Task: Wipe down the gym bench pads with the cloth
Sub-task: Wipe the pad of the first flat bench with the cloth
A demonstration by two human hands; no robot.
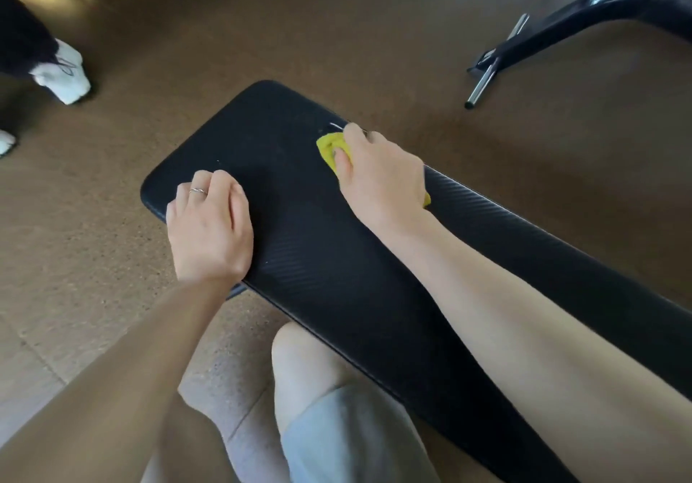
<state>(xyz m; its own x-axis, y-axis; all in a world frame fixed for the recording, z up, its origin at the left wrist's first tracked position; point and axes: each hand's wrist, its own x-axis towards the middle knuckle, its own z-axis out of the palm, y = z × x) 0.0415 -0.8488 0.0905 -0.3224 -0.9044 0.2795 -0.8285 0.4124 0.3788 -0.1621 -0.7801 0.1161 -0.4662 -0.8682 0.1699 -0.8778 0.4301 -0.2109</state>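
Observation:
A long black bench pad (307,250) with a ribbed texture runs from upper left to lower right across the view. My right hand (378,179) presses a yellow cloth (329,147) flat on the pad near its far edge; most of the cloth is hidden under the palm. My left hand (209,224) rests on the near left end of the pad, fingers curled under, a ring on one finger, holding nothing.
Brown speckled floor (486,127) surrounds the bench. A black curved equipment frame (584,14) with a chrome bar (483,86) lies at the upper right. Another person's white shoe and dark trouser leg (60,71) stand at the upper left. My knee (299,355) is below the pad.

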